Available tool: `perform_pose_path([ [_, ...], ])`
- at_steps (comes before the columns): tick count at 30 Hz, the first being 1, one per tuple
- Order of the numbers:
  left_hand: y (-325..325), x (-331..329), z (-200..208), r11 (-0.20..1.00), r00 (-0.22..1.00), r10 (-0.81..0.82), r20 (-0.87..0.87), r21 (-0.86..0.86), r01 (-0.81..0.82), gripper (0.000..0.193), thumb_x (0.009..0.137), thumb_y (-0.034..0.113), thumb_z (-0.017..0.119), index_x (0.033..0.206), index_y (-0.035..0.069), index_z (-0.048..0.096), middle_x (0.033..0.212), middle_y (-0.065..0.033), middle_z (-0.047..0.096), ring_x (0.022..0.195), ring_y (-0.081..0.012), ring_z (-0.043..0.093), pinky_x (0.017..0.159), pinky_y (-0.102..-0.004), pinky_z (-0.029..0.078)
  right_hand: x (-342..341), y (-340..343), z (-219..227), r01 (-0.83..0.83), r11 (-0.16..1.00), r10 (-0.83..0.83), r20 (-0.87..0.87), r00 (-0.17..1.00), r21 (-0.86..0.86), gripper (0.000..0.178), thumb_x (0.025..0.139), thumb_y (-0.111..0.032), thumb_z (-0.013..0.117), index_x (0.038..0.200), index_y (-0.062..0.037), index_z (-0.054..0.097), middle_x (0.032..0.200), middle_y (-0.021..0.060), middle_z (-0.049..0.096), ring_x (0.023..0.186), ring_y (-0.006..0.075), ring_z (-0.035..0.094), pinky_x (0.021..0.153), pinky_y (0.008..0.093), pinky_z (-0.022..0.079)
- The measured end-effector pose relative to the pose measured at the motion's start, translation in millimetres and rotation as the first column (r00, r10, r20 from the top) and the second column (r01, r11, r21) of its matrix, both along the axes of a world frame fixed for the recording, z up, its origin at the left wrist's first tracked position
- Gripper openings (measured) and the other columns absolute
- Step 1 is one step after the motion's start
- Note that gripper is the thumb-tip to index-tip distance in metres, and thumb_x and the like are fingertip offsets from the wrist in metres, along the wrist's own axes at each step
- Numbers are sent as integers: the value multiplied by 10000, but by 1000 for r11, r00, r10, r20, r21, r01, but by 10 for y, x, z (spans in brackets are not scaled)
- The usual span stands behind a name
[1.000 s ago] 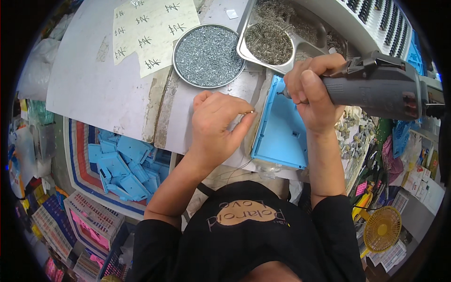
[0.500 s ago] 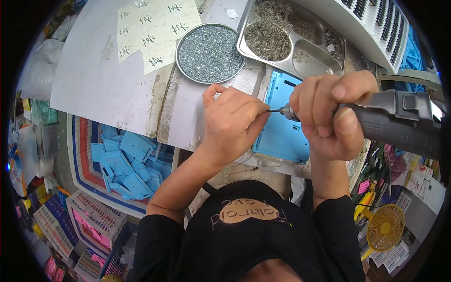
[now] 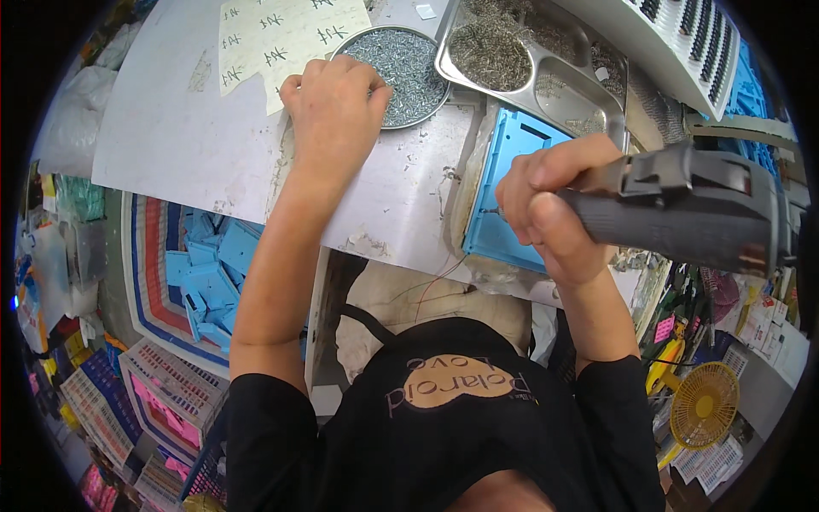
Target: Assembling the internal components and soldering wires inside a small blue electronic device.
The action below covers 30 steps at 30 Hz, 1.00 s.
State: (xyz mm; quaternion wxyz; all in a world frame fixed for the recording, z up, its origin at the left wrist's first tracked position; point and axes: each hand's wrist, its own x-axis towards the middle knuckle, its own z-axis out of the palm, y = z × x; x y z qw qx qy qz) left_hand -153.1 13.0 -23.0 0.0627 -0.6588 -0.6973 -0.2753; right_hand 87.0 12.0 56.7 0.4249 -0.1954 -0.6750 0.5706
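My right hand (image 3: 554, 209) grips a dark grey electric screwdriver (image 3: 682, 218), its tip down at the left edge of a blue plastic part (image 3: 512, 205) lying on the white table (image 3: 171, 128). My left hand (image 3: 337, 102) reaches forward to a round metal dish of small screws (image 3: 409, 64), fingers curled over its near left rim. Whether those fingers hold a screw is hidden.
A metal compartment tray (image 3: 529, 60) with screws stands behind the blue part. Paper sheets with marks (image 3: 273, 34) lie at the back left. A bin of blue plastic parts (image 3: 205, 273) sits lower left. A white ridged device (image 3: 682, 43) is back right, a yellow fan (image 3: 704, 405) lower right.
My left hand has left the screwdriver tip and moved forward to the screw dish. The right hand has brought the screwdriver down onto the blue part's left edge.
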Motion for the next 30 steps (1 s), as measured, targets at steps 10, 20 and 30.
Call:
perform_pose_path([
  [10,-639,506,237,900,879,-435,194,63,431,148,783,224,776,809,146,654,835,21,642,856,-191,586,878,-457,353,13,-30,-119,-49,989,32,124,992,142,226,953,-118,676,1030,-72,469,653,26,494,512,121,459,508,299,406],
  [20,-910,741,247,889,779,-444,442,109,444,122,783,156,783,878,165,707,893,84,703,860,-148,591,889,-426,298,-44,-141,327,-107,992,91,-213,973,-69,266,994,-264,657,1086,-88,479,587,-38,455,493,100,440,533,299,396],
  [30,-892,662,363,767,691,-593,414,28,641,418,738,100,764,1148,102,684,1289,-72,666,1236,-233,575,1050,-477,317,42,-360,109,-49,993,30,-174,984,-112,245,968,-208,681,1019,-82,477,580,-5,469,484,119,456,523,309,408],
])
